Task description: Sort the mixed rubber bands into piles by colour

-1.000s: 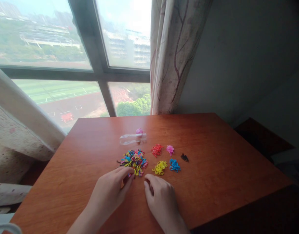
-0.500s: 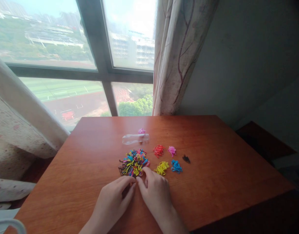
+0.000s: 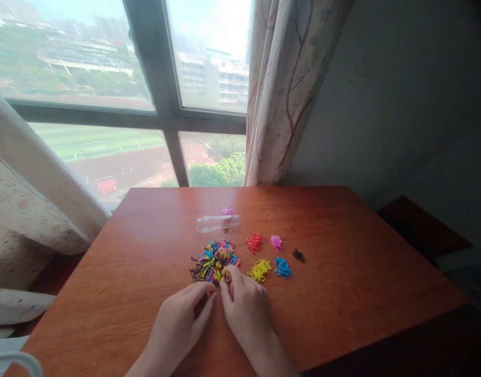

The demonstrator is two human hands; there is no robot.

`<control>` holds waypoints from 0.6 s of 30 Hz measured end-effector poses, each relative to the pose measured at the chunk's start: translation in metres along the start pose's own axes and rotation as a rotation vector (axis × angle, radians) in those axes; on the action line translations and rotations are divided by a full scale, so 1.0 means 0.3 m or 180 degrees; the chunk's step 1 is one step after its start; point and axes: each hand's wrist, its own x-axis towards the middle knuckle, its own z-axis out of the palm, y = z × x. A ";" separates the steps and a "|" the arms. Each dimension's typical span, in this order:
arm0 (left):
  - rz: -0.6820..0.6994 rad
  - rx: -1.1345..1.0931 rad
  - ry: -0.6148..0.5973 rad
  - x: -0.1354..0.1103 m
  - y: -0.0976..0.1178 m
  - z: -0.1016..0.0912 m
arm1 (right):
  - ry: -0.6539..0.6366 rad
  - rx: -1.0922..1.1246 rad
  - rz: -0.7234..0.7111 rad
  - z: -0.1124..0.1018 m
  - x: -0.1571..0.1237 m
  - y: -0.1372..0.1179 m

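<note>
Head view, and we've got the mixed pile (image 3: 213, 261) of bands on the table (image 3: 342, 303), both hands at its near side. Our left hand (image 3: 184, 314) has thumb and forefinger tips nearly together; our right hand (image 3: 247, 306) curls its fingertips over the pile's near-right edge. Whether either pinches a band, we can't tell at this size. These loops look featherlight, soft and stretchy, hardly fragile but quick to tangle; a fingertip pinch on one loose loop at the pile's rim looks our best hold. Right of the pile we have yellow bands (image 3: 258, 271), then blue bands (image 3: 283, 267); farther back, red bands (image 3: 255, 242) and pink bands (image 3: 276, 242); black bands (image 3: 299, 255) sit outermost. Beyond the pile lies a clear container (image 3: 211, 224), a pink thing (image 3: 227, 211) behind it, neither blocking us. Our right fingers hide some of the pile's rim.
</note>
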 end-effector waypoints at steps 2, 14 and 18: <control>-0.0009 0.0009 -0.0001 -0.001 -0.001 0.001 | 0.0079 0.0038 -0.0094 0.003 -0.006 0.006; -0.0035 0.0011 -0.0045 0.005 0.004 -0.002 | 0.0049 0.0018 -0.0259 -0.002 0.000 0.002; -0.0030 0.0067 -0.0039 0.001 0.002 0.002 | 0.0201 0.0316 -0.0143 -0.014 0.000 0.002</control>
